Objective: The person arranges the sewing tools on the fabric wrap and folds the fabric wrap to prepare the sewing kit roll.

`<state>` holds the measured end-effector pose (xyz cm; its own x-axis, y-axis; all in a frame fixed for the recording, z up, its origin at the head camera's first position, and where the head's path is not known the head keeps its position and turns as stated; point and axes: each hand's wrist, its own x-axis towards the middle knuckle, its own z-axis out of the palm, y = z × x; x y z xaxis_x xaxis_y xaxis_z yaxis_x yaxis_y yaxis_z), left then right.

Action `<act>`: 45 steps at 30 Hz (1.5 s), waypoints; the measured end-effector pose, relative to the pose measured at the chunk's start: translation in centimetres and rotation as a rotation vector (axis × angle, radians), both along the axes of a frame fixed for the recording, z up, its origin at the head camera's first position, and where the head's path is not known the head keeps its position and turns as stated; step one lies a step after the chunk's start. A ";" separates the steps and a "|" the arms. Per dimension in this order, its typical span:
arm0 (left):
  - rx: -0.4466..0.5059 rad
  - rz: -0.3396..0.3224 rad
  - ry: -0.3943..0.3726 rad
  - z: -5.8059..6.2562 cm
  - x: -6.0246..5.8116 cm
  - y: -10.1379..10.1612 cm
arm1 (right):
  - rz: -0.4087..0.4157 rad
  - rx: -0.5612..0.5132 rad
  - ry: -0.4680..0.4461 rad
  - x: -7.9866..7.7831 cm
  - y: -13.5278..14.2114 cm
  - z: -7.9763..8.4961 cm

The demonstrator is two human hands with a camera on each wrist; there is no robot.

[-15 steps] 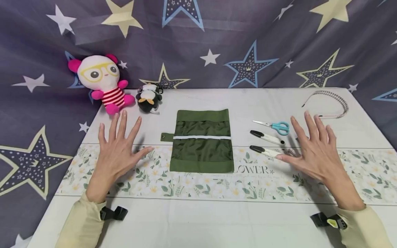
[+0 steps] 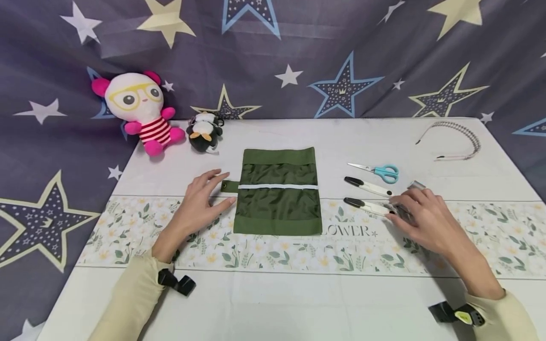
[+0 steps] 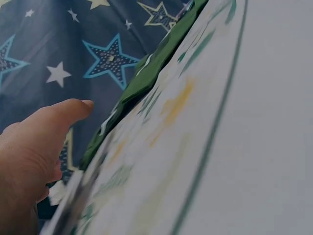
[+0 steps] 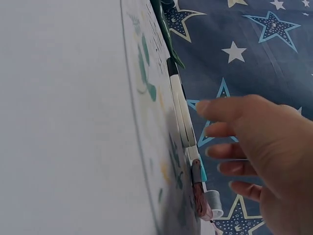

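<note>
An unfolded green fabric pouch (image 2: 277, 206) with a white strip across it lies mid-table in the head view. Beside its snap tab (image 2: 230, 186) is my left hand (image 2: 197, 208), fingers loosely bent and holding nothing; the left wrist view shows its thumb (image 3: 73, 110) apart from the pouch. My right hand (image 2: 431, 222) hovers over a grey thread spool (image 4: 214, 203) and a pinkish skein of thread (image 4: 199, 196). Its fingers are relaxed, with a gap to both in the right wrist view. Two white pens with black caps, an upper pen (image 2: 368, 186) and a lower pen (image 2: 368, 207), lie left of that hand.
Blue-handled scissors (image 2: 386, 173) lie behind the pens. A headband (image 2: 467, 135) rests at the back right. A pink-and-white plush toy (image 2: 145, 113) and a small penguin plush (image 2: 204, 135) sit at the back left. A star-patterned curtain (image 2: 290, 47) hangs behind the table.
Both hands came down from a raised, spread pose. The left moved right, toward the pouch's tab; the right lowered over the spool and skein, its fingers now bent. The objects stay put.
</note>
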<state>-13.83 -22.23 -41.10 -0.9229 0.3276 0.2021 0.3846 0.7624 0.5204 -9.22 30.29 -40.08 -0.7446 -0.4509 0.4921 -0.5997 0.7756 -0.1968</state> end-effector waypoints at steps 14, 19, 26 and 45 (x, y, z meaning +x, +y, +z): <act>0.121 -0.049 -0.041 -1.0 -1.2 1.8 | -0.017 0.073 -0.065 0.3 0.2 -0.7; 0.121 -0.043 -0.058 -0.9 -1.5 2.0 | 0.001 0.042 -0.077 0.2 0.2 -0.8; 0.134 -0.028 -0.063 -0.9 -1.7 2.1 | -0.049 -0.047 -0.181 0.3 -0.4 0.0; 0.141 -0.022 -0.060 -1.0 -1.7 2.1 | -0.102 -0.401 -0.380 -0.9 -1.7 1.2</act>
<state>-15.56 -20.14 -42.08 -0.9278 0.3197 0.1925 0.3652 0.6718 0.6444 -10.13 28.58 -38.88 -0.9330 -0.2003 0.2989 -0.3552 0.6457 -0.6760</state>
